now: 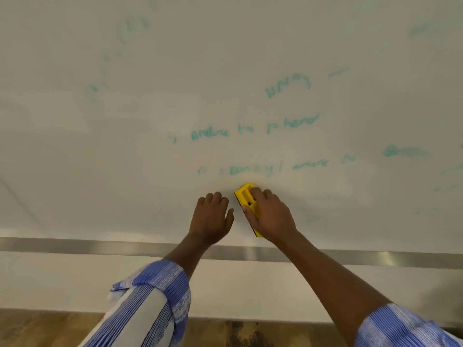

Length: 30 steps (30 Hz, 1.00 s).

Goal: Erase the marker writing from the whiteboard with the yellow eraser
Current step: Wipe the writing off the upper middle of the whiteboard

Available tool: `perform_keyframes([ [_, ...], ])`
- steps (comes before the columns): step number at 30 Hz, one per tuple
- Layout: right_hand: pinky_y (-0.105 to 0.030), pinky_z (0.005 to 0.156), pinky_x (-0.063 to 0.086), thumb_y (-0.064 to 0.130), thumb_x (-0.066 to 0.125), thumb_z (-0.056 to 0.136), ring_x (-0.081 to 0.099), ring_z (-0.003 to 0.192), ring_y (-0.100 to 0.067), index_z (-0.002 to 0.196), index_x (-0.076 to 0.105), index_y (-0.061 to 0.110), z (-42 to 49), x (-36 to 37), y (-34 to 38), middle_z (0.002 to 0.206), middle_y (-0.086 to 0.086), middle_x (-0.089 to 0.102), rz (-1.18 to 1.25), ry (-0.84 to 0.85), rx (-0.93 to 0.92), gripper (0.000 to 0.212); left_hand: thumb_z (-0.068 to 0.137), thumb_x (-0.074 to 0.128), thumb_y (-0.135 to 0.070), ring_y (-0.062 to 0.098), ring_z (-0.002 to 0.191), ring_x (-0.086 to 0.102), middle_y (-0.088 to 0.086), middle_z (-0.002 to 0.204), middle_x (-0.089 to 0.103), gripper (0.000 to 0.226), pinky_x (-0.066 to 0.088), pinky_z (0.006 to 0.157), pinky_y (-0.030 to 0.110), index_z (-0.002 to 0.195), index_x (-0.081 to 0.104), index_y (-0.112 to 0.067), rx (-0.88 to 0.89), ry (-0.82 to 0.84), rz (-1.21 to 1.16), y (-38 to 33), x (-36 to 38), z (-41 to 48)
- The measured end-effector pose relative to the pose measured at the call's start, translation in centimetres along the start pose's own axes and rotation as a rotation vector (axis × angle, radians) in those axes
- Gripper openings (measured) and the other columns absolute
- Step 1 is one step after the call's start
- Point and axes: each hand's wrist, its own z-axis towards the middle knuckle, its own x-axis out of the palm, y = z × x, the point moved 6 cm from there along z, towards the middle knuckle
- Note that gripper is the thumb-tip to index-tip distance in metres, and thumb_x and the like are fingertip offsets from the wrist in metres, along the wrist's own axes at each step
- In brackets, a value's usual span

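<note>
Yellow eraser (246, 196) on whiteboard (125, 171), in grip of right hand (271, 216); left hand (211, 216) flat just beside.

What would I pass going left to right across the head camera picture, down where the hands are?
Left sleeve → left hand resting on the whiteboard → yellow eraser → right hand gripping it → right sleeve.

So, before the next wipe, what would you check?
1. Grip: the right hand curls round the yellow eraser: ok.
2. Dark pad faces the whiteboard: ok.
3. Upward path free: the left hand rests flat on the board beside the eraser: ok.
4. Board clean: not ok, green writing shows just above the eraser.
5. Pressing firmly enough: cannot tell.
</note>
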Motion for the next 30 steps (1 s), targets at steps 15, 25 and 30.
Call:
perform_keyframes([
  [15,-0.035,0.063,0.048,0.052,0.046,0.098,0.062,0.075,-0.03,0.143,0.045,0.021,10.5,-17.5,11.1,0.101,-0.009,0.057,-0.079,-0.394,-0.164,0.055,0.094,0.062,-0.033,0.032,0.08,0.052,0.012,0.094,0.058,0.027,0.04,0.071,0.041,0.094,0.062,-0.006,0.126,-0.378,0.14,6.5,-21.6,11.0],
  [25,-0.036,0.067,0.042,0.041,0.057,0.081,0.052,0.079,-0.03,0.144,0.045,0.022,18.4,-28.1,15.5,0.1,-0.01,0.05,-0.158,-0.627,-0.331,0.067,0.096,0.05,-0.041,0.028,0.083,0.05,0.008,0.096,0.056,0.035,0.041,0.073,0.041,0.097,0.062,-0.009,0.097,-0.596,0.242,10.3,-32.3,18.1],
  [30,-0.036,0.066,0.042,0.043,0.058,0.081,0.052,0.078,-0.029,0.142,0.047,0.022,21.7,-32.1,17.4,0.1,-0.009,0.051,-0.152,-0.782,-0.395,0.065,0.096,0.051,-0.041,0.029,0.083,0.05,0.009,0.097,0.057,0.035,0.041,0.073,0.041,0.099,0.062,-0.008,0.083,-0.67,0.322,11.7,-36.9,20.9],
])
